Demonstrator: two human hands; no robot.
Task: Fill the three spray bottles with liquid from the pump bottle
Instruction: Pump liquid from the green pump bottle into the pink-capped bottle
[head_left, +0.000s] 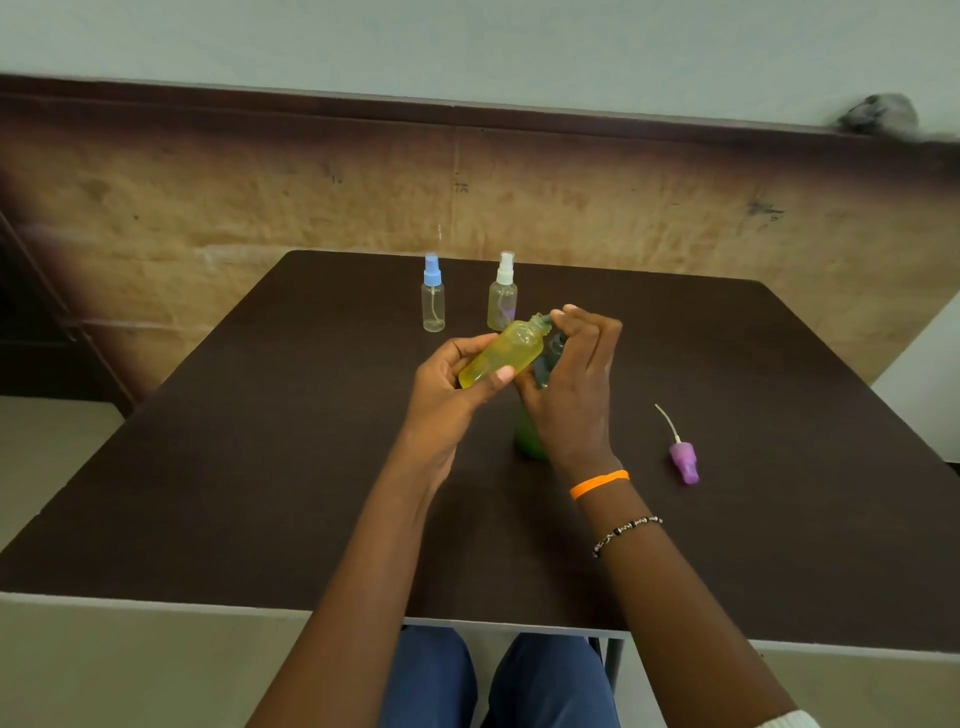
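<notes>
My left hand (457, 382) grips an uncapped spray bottle (501, 358) full of yellow liquid, tilted with its neck up and to the right. The neck meets the dark nozzle of the green pump bottle (530, 441), which stands behind my right hand (571, 379). That hand lies over the dark pump head (550, 358) with its fingers curled around it. Most of the pump bottle is hidden. At the back stand a clear bottle with a blue sprayer (432, 293) and a yellowish bottle with a white sprayer (502, 293).
A purple spray cap with its dip tube (683, 457) lies on the dark brown table (260, 467) to the right of my hands. A tan wall panel rises behind the table. My knees show under the near edge.
</notes>
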